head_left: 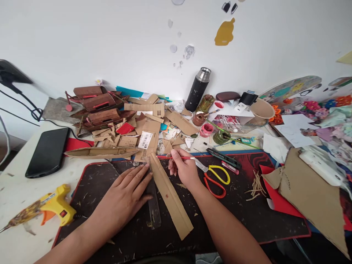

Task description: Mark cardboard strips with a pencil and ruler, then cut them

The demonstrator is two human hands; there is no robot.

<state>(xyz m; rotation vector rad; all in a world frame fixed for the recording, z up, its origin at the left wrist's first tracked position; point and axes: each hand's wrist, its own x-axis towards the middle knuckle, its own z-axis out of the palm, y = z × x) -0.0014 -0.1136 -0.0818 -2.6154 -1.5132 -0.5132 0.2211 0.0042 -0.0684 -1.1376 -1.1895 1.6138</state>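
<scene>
My right hand [183, 167] grips a slim red pencil [162, 157], its tip pointing left over the top end of a long cardboard strip [170, 198]. The strip lies slanted on the dark mat, with a lengthwise crease and a small reddish spot. My left hand [128, 189] rests flat with fingers stretched, the fingertips on a clear ruler [154, 209] just left of the strip. Part of the ruler is hidden under those fingers. Scissors [216, 179] with one yellow and one red handle lie right beside my right hand.
Cardboard scraps [148, 128] and brown model boats [96, 106] crowd the back. Paint jars [206, 129] and a black thermos [198, 90] stand behind. A yellow glue gun [59, 205] and black phone [48, 152] lie left. Cutters [224, 157] and a cardboard sheet [310, 194] lie right.
</scene>
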